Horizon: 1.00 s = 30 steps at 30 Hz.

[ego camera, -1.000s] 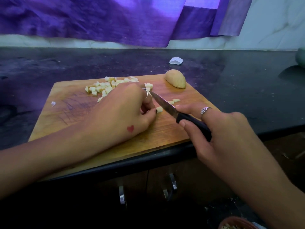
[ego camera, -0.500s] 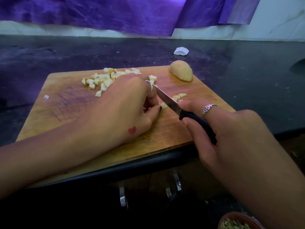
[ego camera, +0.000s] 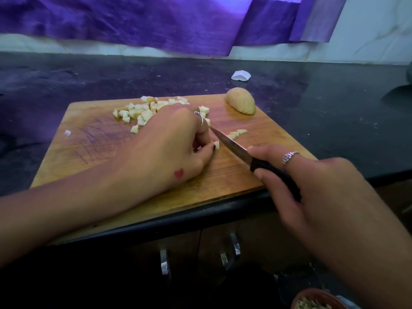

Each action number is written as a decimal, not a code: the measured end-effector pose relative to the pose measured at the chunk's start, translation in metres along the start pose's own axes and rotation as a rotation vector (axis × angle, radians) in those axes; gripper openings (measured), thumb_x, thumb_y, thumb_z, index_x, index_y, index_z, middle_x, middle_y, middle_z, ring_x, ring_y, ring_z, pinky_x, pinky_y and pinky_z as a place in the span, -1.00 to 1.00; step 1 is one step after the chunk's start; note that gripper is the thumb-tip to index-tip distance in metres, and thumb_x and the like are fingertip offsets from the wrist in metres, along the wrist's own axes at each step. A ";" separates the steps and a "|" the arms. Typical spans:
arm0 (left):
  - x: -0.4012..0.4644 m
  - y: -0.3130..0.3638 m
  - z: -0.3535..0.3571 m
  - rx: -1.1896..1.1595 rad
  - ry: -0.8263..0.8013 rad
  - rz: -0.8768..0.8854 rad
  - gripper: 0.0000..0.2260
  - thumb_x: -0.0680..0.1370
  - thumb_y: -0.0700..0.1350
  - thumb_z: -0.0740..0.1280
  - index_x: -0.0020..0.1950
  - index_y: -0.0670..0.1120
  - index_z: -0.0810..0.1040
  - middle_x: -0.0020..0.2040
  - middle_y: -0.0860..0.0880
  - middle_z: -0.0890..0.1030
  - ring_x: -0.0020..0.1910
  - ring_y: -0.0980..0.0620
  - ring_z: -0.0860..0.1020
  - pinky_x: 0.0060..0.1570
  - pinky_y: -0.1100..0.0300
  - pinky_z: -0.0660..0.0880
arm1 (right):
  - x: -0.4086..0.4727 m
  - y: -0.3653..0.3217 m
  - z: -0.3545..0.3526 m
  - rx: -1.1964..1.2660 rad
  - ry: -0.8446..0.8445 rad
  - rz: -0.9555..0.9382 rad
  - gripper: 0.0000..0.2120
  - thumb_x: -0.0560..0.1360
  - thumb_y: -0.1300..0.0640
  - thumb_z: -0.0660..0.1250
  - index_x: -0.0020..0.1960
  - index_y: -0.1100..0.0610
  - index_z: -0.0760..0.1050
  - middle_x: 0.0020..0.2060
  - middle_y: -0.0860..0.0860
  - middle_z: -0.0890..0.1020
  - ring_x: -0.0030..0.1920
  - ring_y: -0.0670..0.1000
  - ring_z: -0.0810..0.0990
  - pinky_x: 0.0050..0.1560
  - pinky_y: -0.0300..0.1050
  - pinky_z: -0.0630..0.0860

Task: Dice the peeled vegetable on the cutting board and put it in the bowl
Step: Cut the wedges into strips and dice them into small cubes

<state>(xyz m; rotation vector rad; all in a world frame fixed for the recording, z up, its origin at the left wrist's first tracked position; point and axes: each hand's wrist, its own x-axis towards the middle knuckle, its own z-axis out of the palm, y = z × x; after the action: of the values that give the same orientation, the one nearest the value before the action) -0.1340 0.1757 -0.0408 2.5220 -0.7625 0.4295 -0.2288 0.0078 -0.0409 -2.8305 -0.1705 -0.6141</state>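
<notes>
Bowl [ego camera: 312, 301] at near edge. Right hand [ego camera: 312, 186] grips knife [ego camera: 245, 153]; left hand [ego camera: 171, 143] pinches a small strip [ego camera: 216, 144], mostly hidden, probably firm, wet-slick. Diced pile [ego camera: 145, 110] mid cutting board [ego camera: 223, 175]; uncut half [ego camera: 242, 103] at far corner, grip its domed back.

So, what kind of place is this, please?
Most likely a home kitchen. A wooden cutting board lies on a dark stone counter, cabinet handles show below its edge, and the right hand holds a knife beside diced pieces.
</notes>
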 end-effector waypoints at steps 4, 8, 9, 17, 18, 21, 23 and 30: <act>-0.001 0.000 -0.001 -0.005 0.008 -0.015 -0.82 0.45 -0.07 0.38 -0.37 0.01 0.56 -0.31 0.14 0.46 -0.26 0.21 0.44 -0.27 0.41 0.37 | -0.001 -0.004 0.006 0.115 -0.019 0.016 -0.71 0.47 -0.07 0.18 0.16 -0.12 0.49 -0.52 -0.14 0.42 -0.57 -0.04 0.33 -0.53 -0.07 0.46; -0.001 0.000 -0.001 -0.032 0.001 -0.031 -0.82 0.45 -0.08 0.39 -0.36 0.03 0.56 -0.29 0.14 0.48 -0.25 0.20 0.46 -0.25 0.37 0.42 | 0.000 -0.005 0.008 0.111 -0.016 0.008 -0.72 0.47 -0.08 0.17 0.14 -0.11 0.51 -0.52 -0.13 0.39 -0.57 -0.06 0.29 -0.53 -0.12 0.44; -0.001 0.000 -0.002 -0.033 -0.006 -0.034 -0.82 0.45 -0.09 0.38 -0.35 0.05 0.55 -0.28 0.14 0.49 -0.25 0.20 0.46 -0.27 0.40 0.40 | 0.000 -0.005 0.008 0.112 -0.016 0.006 -0.72 0.47 -0.08 0.17 0.13 -0.11 0.51 -0.52 -0.12 0.40 -0.57 -0.08 0.28 -0.53 -0.14 0.43; -0.002 -0.003 -0.002 -0.037 -0.016 -0.026 -0.86 0.45 -0.15 0.37 -0.31 -0.01 0.62 -0.29 0.15 0.49 -0.28 0.21 0.45 -0.23 0.44 0.37 | 0.006 -0.012 0.009 0.153 -0.095 0.014 -0.75 0.53 -0.07 0.15 0.17 -0.13 0.48 -0.45 -0.07 0.48 -0.52 -0.05 0.38 -0.49 -0.09 0.42; -0.001 -0.003 -0.002 -0.040 -0.015 -0.026 -0.86 0.45 -0.15 0.37 -0.30 -0.01 0.64 -0.28 0.14 0.50 -0.28 0.21 0.45 -0.23 0.43 0.37 | 0.008 -0.014 0.008 0.169 -0.116 0.014 -0.76 0.53 -0.07 0.18 0.17 -0.14 0.47 -0.42 -0.07 0.49 -0.49 -0.06 0.40 -0.46 -0.11 0.41; -0.001 -0.003 -0.001 -0.059 -0.020 -0.035 -0.88 0.45 -0.15 0.37 -0.25 0.00 0.66 -0.23 0.10 0.60 -0.23 0.17 0.51 -0.23 0.32 0.45 | 0.018 -0.015 0.007 0.186 -0.152 0.023 -0.76 0.55 -0.10 0.14 0.18 -0.15 0.41 -0.29 -0.10 0.48 -0.32 -0.08 0.46 -0.34 -0.11 0.44; -0.001 -0.002 -0.001 -0.061 -0.020 -0.042 -0.89 0.45 -0.14 0.37 -0.23 0.00 0.67 -0.19 0.09 0.62 -0.19 0.15 0.53 -0.17 0.19 0.50 | 0.023 -0.015 0.005 0.164 -0.155 0.025 -0.76 0.55 -0.11 0.13 0.18 -0.12 0.41 -0.30 -0.11 0.43 -0.29 -0.07 0.43 -0.34 -0.12 0.38; -0.002 -0.001 -0.002 -0.033 -0.013 -0.011 -0.90 0.45 -0.13 0.38 -0.25 -0.04 0.66 -0.21 0.07 0.56 -0.18 0.15 0.50 -0.16 0.16 0.52 | 0.014 -0.008 -0.005 0.052 -0.210 -0.065 -0.70 0.55 -0.10 0.14 0.28 -0.24 0.27 -0.12 -0.13 0.54 -0.13 -0.01 0.52 -0.20 -0.10 0.47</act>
<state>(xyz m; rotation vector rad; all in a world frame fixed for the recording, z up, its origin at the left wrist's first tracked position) -0.1352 0.1787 -0.0400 2.4995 -0.7542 0.3946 -0.2193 0.0152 -0.0285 -2.8434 -0.3114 -0.3182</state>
